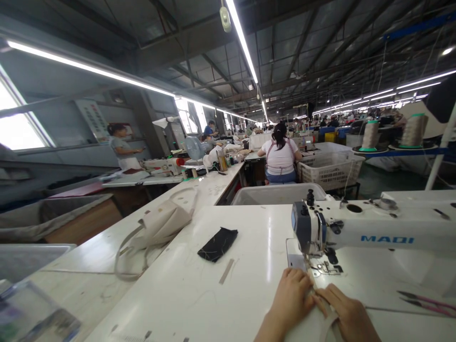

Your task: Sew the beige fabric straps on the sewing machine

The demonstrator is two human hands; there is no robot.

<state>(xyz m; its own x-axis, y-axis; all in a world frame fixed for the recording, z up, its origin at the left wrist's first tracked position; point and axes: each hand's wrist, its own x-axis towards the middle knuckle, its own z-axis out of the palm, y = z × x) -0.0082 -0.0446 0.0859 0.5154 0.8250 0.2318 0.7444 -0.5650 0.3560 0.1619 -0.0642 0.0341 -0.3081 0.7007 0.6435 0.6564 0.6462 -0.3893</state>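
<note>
Both hands are low in the view, just in front of the needle area of a white sewing machine [384,232]. A narrow beige fabric strip [332,322] runs between them, its near part hanging toward me. My left hand [294,294] has its fingers curled over the strip's far end, close to the metal presser foot [329,269]. Pinching the same strip a little nearer to me is my right hand [347,308]. The fingertips partly hide the strip. Thread snips [427,304] with pink handles lie on the table to the right.
On the white table [249,285] lie a black fabric piece [218,243] and a small beige scrap [226,271]. A beige bag piece with straps [160,228] rests further left. Beyond stand a plastic bin [278,194], a white basket [329,168] and a seated person [280,156].
</note>
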